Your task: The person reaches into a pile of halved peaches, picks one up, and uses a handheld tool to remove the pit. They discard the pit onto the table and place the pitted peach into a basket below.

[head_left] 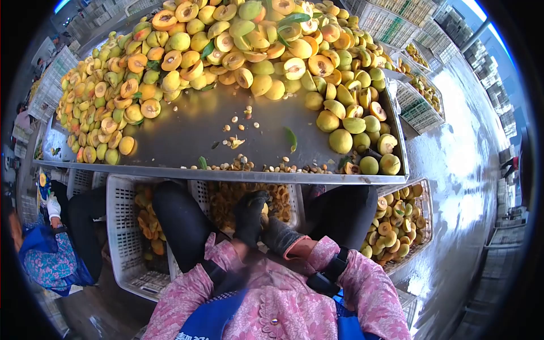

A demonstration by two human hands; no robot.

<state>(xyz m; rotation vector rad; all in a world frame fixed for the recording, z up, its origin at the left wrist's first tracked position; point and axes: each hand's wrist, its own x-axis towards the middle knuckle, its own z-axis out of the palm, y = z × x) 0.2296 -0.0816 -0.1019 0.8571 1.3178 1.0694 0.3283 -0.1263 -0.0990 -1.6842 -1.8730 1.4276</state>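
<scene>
We hold our two gloved hands close together between our knees, above a white plastic crate [297, 209] of orange-brown fruit pieces [221, 195]. The fingers of our left hand [248, 218] are curled on a yellow peach piece [264, 209], which shows between the gloves; our right hand [281, 235] is just beside it, its fingers bent, and we cannot tell whether they grip anything. Before us, the metal table [187, 133] bears heaped peach halves [232, 42], with loose pits [243, 164] near its front edge.
</scene>
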